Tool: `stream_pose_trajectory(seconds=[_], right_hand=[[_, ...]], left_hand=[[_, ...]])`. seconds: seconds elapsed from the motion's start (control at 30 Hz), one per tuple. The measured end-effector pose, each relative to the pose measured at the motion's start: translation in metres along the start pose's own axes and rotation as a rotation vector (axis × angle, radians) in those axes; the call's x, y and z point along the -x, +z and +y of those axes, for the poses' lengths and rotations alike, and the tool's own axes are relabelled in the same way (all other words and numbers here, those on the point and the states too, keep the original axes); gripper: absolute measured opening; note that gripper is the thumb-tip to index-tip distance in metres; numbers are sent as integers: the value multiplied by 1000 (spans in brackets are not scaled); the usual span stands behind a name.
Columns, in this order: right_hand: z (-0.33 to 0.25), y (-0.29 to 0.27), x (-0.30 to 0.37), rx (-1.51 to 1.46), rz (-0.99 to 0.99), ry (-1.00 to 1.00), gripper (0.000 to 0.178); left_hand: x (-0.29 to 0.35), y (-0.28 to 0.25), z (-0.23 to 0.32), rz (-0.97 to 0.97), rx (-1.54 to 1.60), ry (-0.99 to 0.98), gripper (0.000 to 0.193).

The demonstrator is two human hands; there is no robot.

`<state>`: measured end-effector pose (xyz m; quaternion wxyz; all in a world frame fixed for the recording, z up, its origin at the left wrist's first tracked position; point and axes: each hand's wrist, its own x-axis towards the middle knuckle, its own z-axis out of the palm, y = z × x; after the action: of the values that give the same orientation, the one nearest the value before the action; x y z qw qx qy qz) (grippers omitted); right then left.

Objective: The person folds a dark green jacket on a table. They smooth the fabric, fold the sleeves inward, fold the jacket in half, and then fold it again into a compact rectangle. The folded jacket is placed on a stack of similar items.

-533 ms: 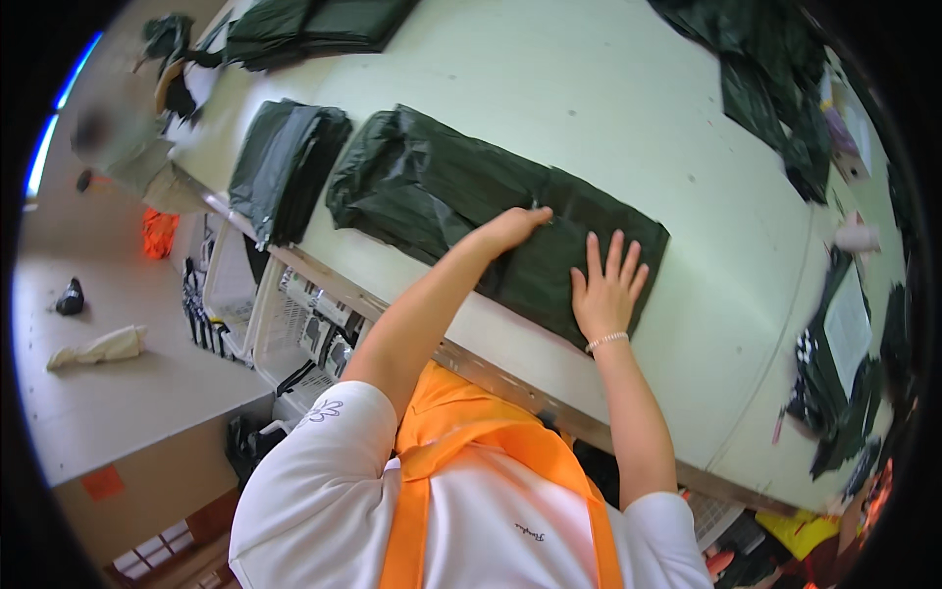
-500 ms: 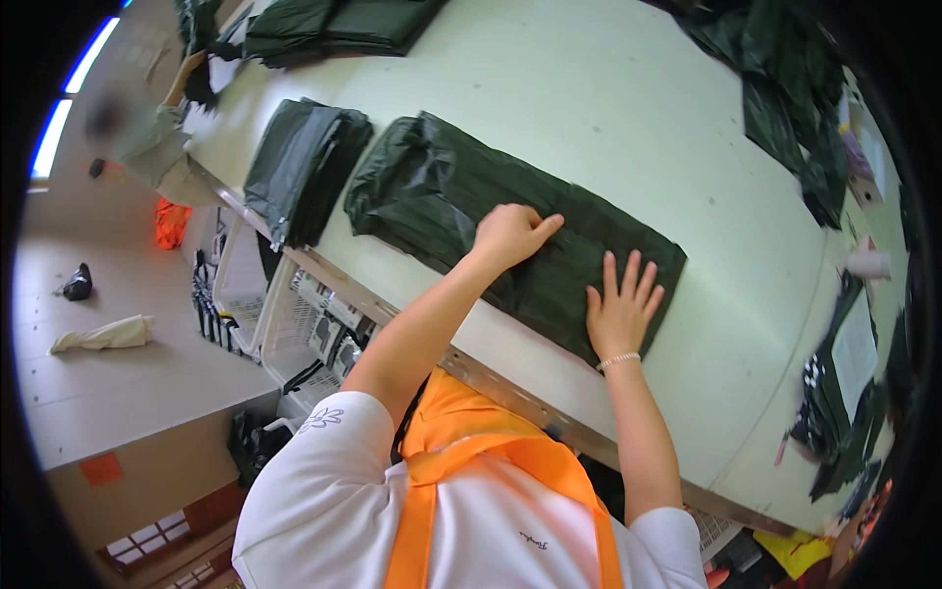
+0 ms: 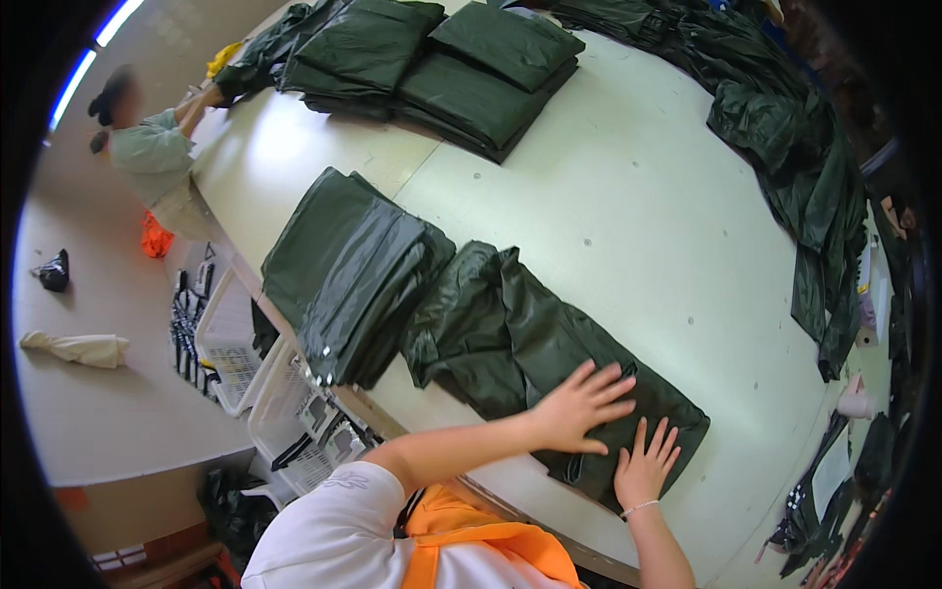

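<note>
On the pale table (image 3: 628, 245) before me lies a long folded piece of thin, shiny dark green material (image 3: 549, 344). It is rumpled at its left end and smoother toward the right. My left hand (image 3: 584, 407) rests palm down on it, right of its middle, fingers spread. Just to the right and nearer to me, my right hand (image 3: 648, 466), with a bracelet at the wrist, lies flat on its near right end. A stack of similar folded dark green pieces (image 3: 358, 270) sits against the rumpled end.
More folded stacks (image 3: 471, 93) stand at the far side. Loose dark green material (image 3: 765, 147) runs along the far right edge. White plastic baskets (image 3: 235, 344) stand below the table's left edge. A co-worker (image 3: 152, 147) handles dark material at the far left.
My left hand has opened from a loose curl and moved right along the folded piece toward my right hand. My right hand stays flat near the right end. The view has shifted, showing more far stacks.
</note>
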<state>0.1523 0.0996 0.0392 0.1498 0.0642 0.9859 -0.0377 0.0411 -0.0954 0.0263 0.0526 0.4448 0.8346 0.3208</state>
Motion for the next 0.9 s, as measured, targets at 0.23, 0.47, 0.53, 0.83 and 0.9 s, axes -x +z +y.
stream_pose_trajectory(seconds=[0.23,0.47,0.53,0.83,0.9], right_hand=[[-89,-103,-217,-618,-320,-187,32],[-261,-88,-500,-1503,-414,-16,24],[-282,-87,-529,-1692,-337,96,28],[-301,-94,-475,-2004,-391,99,22],[-277,-84,-429,-2133,-327,149,16]], left_hand=[[6,13,-30,-162,119,-75,80],[11,18,-45,-227,326,-47,75],[15,22,-47,-238,353,-33,74],[15,35,-44,-128,314,-41,77],[12,32,-44,-155,307,-57,80]])
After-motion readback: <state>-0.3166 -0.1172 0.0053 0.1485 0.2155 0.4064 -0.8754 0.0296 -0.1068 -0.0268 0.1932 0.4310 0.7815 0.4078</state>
